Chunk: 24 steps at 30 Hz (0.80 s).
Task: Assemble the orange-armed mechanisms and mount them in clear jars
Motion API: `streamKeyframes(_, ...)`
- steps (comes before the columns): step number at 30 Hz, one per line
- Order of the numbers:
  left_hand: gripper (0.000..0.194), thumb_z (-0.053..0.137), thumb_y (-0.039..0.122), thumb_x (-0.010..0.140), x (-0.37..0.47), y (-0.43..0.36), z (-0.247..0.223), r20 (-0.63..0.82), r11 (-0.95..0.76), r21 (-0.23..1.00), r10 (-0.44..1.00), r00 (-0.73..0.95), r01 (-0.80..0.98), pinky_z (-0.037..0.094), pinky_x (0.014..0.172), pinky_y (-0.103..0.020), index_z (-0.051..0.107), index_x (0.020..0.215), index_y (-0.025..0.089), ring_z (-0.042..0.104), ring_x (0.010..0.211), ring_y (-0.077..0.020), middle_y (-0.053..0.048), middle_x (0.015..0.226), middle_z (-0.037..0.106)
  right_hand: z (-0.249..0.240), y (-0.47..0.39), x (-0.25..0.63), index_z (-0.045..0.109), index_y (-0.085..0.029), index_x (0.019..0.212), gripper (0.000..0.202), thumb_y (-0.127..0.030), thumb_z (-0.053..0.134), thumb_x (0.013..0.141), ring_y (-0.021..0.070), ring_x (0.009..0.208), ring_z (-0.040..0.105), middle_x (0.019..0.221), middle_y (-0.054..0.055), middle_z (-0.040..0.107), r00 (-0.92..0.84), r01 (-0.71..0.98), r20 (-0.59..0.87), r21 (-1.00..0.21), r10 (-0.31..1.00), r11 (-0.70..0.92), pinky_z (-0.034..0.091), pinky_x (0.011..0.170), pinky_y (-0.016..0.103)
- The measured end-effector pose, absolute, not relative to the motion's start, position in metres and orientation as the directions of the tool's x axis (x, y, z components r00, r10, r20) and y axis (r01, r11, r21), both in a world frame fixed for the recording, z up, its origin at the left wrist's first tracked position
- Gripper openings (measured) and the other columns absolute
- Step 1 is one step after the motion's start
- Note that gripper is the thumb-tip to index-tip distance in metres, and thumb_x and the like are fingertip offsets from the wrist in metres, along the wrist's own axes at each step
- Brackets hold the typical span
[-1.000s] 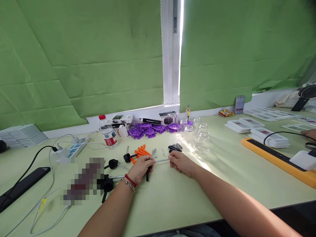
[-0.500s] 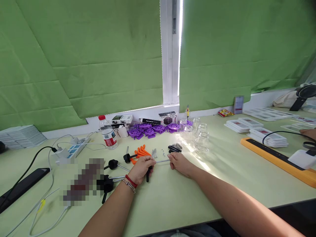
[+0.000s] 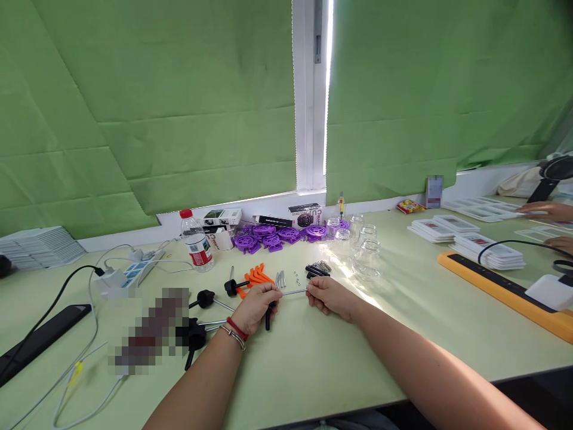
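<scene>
My left hand (image 3: 256,307), with a red cord and a bangle on its wrist, is closed around a black-handled metal rod. The black handle (image 3: 267,320) sticks out below its fingers. The bare rod (image 3: 294,292) runs level to my right hand (image 3: 329,296), whose fingertips pinch its far end. Whether a small part sits in that pinch is hidden. Left of my hands lie similar rods with black knobs (image 3: 206,298). Just beyond are orange levers (image 3: 256,275), metal pins (image 3: 280,279), small nuts (image 3: 297,278) and black parts (image 3: 317,272) beside a heap of small metal pieces (image 3: 323,265).
Purple plastic parts (image 3: 265,232), small boxes (image 3: 305,215) and glass jars (image 3: 367,263) line the back. A water bottle (image 3: 197,243) and power strip (image 3: 142,270) stand left. An orange bar (image 3: 505,294), white stacks (image 3: 489,251) and another person's hand (image 3: 553,210) are at right.
My right hand's fingers have shifted slightly at the rod's end, while my left hand stays still. At far right, another person's hand has reached in over the white trays.
</scene>
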<state>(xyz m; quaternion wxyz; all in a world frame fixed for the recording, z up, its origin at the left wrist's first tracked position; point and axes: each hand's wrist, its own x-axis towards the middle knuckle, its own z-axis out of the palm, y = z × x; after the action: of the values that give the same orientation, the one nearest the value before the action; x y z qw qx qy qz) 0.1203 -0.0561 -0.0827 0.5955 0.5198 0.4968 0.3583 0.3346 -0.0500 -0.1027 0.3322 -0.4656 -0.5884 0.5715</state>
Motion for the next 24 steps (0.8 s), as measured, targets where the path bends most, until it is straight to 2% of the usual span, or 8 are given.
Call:
streamKeyframes(7,0.013,0.061,0.025,0.068,0.1201,-0.056,-0.0843,-0.223,0.206,0.974,0.942,0.25,0.092,0.032,0.039,-0.02,0.052,0.069,0.016,0.045,0.045,-0.0093,0.003,0.055,0.048,-0.1025,-0.0511,0.3317,0.049,-0.017,0.064,0.037,-0.044,0.044,0.089,0.0048,0.041,0.04,0.059,0.0,0.057,-0.301,0.209,-0.16,-0.973,0.94,-0.098,0.033,0.035,0.016)
streamKeyframes(10,0.014,0.062,0.026,0.068,0.1193,-0.0558,-0.0845,-0.223,0.208,0.974,0.943,0.248,0.085,0.032,0.039,-0.02,0.052,0.069,0.017,0.045,0.045,-0.0092,0.004,0.055,0.048,-0.1031,-0.0504,0.3331,0.05,-0.018,0.073,0.03,-0.044,0.045,0.088,0.006,0.042,0.042,0.061,0.0,0.057,-0.3,0.163,-0.16,-0.98,0.94,-0.114,0.034,0.035,0.017)
streamKeyframes(14,0.013,0.061,0.025,0.069,0.1178,-0.0556,-0.0841,-0.224,0.209,0.974,0.945,0.238,0.085,0.032,0.04,-0.02,0.051,0.068,0.017,0.044,0.045,-0.009,0.004,0.056,0.048,-0.1045,-0.0501,0.3361,0.048,-0.02,0.088,0.017,-0.034,0.056,0.082,0.0071,0.045,0.045,0.064,-0.003,0.059,-0.333,0.12,-0.125,-0.989,0.935,-0.09,0.036,0.036,0.017)
streamKeyframes(18,0.012,0.06,0.025,0.069,0.1176,-0.0561,-0.0838,-0.217,0.2,0.975,0.946,0.242,0.092,0.031,0.04,-0.02,0.051,0.068,0.017,0.044,0.045,-0.0089,0.004,0.056,0.048,-0.106,-0.0503,0.336,0.048,-0.019,0.078,0.014,-0.031,0.054,0.082,0.006,0.044,0.043,0.062,-0.002,0.059,-0.343,0.141,-0.122,-0.987,0.931,-0.078,0.034,0.035,0.016)
streamKeyframes(22,0.013,0.061,0.025,0.069,0.1178,-0.0562,-0.0841,-0.224,0.206,0.974,0.942,0.252,0.095,0.032,0.041,-0.02,0.051,0.068,0.017,0.044,0.045,-0.0085,0.004,0.057,0.048,-0.1058,-0.0497,0.3345,0.048,-0.017,0.068,0.026,-0.036,0.048,0.085,0.0052,0.044,0.043,0.062,-0.001,0.057,-0.35,0.168,-0.134,-0.983,0.927,-0.078,0.035,0.036,0.016)
streamKeyframes(24,0.013,0.061,0.025,0.069,0.1176,-0.0558,-0.0848,-0.226,0.208,0.974,0.94,0.255,0.094,0.033,0.041,-0.02,0.051,0.068,0.017,0.045,0.045,-0.0083,0.004,0.057,0.048,-0.1055,-0.0493,0.334,0.049,-0.017,0.069,0.027,-0.038,0.047,0.086,0.0056,0.044,0.043,0.062,-0.001,0.057,-0.34,0.163,-0.14,-0.983,0.93,-0.089,0.036,0.036,0.017)
